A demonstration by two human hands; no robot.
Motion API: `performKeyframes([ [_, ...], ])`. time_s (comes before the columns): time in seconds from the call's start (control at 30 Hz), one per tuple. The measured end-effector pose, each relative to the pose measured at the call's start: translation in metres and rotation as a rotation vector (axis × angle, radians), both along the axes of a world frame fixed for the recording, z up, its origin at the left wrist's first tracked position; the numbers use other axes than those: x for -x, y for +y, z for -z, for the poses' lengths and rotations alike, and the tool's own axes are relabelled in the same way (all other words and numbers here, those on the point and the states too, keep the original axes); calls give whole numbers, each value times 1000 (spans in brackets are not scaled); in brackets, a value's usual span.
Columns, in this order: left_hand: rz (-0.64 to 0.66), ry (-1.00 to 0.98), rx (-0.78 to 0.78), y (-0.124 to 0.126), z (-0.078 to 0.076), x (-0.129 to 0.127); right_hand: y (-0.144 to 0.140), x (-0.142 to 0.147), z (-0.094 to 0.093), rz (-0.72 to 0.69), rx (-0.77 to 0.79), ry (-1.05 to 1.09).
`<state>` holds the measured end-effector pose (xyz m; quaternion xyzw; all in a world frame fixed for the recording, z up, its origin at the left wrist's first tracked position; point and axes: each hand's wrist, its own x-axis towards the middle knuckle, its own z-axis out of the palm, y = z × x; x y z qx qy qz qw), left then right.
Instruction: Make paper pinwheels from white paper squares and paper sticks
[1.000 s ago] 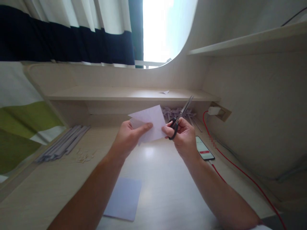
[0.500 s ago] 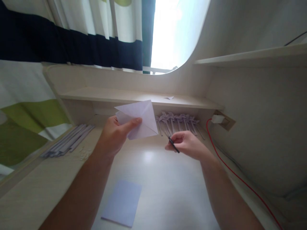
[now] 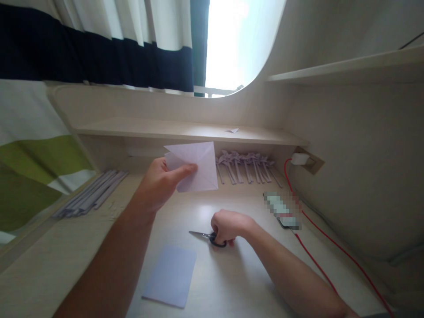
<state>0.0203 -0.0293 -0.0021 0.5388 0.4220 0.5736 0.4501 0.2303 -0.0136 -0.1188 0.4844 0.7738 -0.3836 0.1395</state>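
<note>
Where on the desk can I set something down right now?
Bare desk shows nearest you, between the paper stack, the scissors and your right forearm; also between your right hand and the pinwheels, left of the phone. It's crowded at the back right, with pinwheels, and along the left edge, with paper sticks.

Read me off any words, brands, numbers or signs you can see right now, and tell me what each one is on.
No text can be read.
Phone: screen pixelated, nothing legible.
Scissors: no marking to make out; the right hand covers part of the handles.
Folded paper and paper stack: no writing visible.
White charger: too small to read any label.
</note>
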Motion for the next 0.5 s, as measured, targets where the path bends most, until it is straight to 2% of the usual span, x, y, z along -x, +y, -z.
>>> performKeyframes([
  [0.13,-23,17,7,-1,-2,0,1,-3,-4,-30,-21,37],
  [0.27,-21,19,7,1,-2,0,3,-11,-20,-2,-86,151],
  [0.43,-25,20,11,0,-3,0,-6,-30,-60,184,-427,531],
  [0.47,-20,31,14,-2,-4,-1,-11,-33,-68,219,-506,649],
  [0.5,-10,42,15,-4,-4,-1,-16,-34,-74,266,-616,882],
])
